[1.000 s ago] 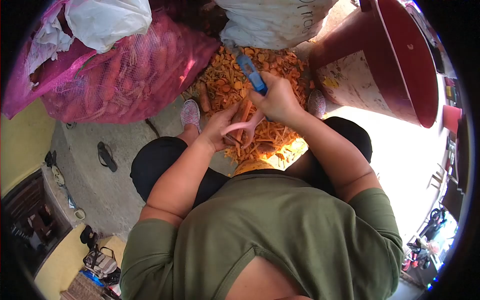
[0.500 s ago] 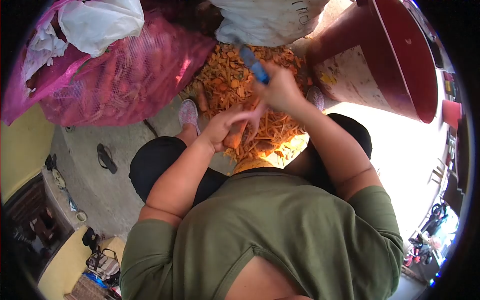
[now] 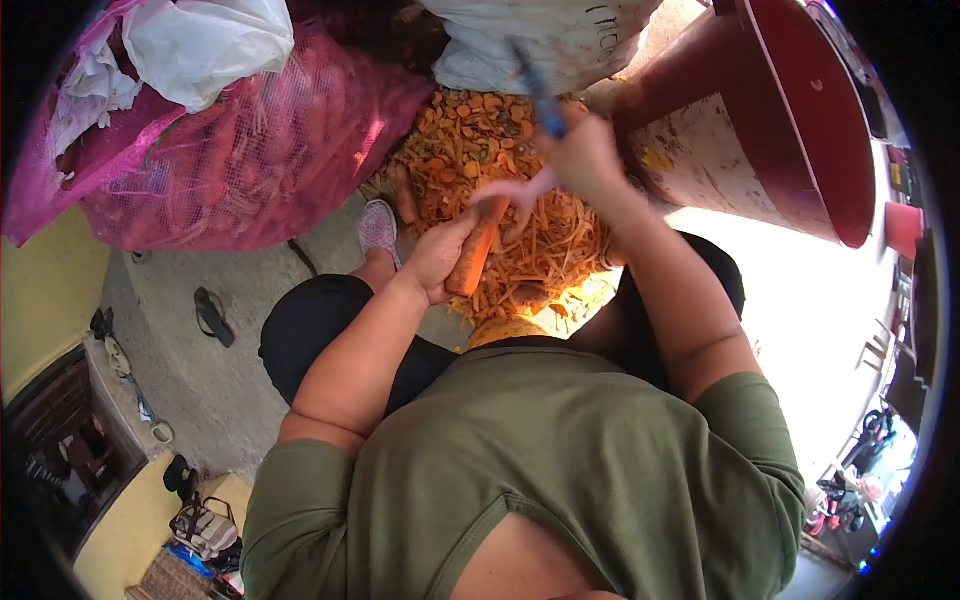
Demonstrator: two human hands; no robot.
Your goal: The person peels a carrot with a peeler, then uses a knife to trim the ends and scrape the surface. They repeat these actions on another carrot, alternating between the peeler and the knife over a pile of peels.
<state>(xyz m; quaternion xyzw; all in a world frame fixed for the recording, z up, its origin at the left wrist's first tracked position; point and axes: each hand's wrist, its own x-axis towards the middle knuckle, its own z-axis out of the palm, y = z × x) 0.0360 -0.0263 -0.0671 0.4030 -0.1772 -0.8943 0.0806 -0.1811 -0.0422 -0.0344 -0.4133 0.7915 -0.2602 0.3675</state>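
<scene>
Head view: left hand [image 3: 438,256] holds a carrot [image 3: 477,255] pointing away, and right of it, right hand [image 3: 586,155] grips peeler [image 3: 538,184] and blue tool [image 3: 548,115].

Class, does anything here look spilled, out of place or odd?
Yes: one black flip-flop lies alone on the grey concrete floor, no matching one beside it. Loose orange peelings also spread untidily beside the speckled pink shoe.

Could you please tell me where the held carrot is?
Near the head view's centre, the carrot is in the left hand, near the pink peeler.
</scene>
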